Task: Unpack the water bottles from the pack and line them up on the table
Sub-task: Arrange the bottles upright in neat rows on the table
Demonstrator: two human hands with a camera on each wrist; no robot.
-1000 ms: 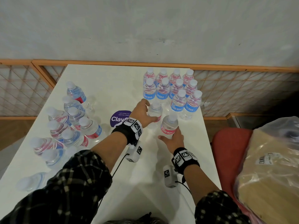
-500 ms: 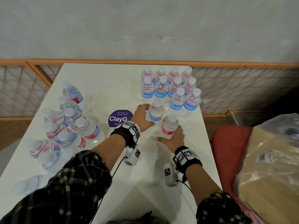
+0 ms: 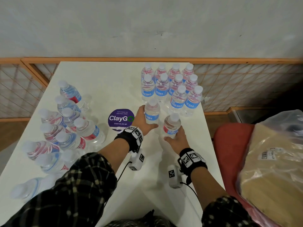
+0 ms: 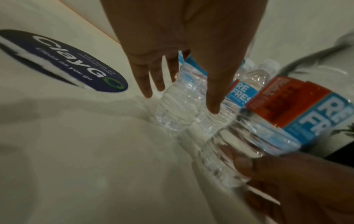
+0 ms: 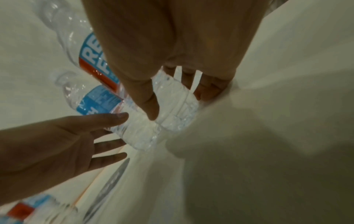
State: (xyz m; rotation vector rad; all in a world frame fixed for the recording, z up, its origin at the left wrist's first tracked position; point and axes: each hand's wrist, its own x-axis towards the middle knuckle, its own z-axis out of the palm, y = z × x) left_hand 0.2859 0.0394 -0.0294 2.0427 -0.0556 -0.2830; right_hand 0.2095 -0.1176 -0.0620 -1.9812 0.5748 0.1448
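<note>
Several clear water bottles [image 3: 172, 86] with blue and red labels stand in rows at the back right of the white table [image 3: 106, 79]. Just in front of them stands one more bottle [image 3: 151, 112] [image 4: 180, 103]. My left hand [image 3: 142, 119] is around it with straight fingers, the thumb [image 5: 118, 118] touching its lower part. My right hand [image 3: 176, 138] grips the base of another bottle [image 3: 172, 126] [image 5: 172, 106], which tilts slightly to the right of the first. Its thumb is in front and its fingers curl behind.
Several loose bottles [image 3: 70, 128] stand and lean in a cluster on the table's left side. A round purple sticker [image 3: 121, 117] lies mid-table. A red chair [image 3: 229, 136] with a bagged package [image 3: 270, 161] is at the right edge. An orange lattice rail runs behind.
The bottle at my left hand has shifted slightly left in front of the rows, and the fingers around it have straightened. My right hand still holds its bottle in about the same place.
</note>
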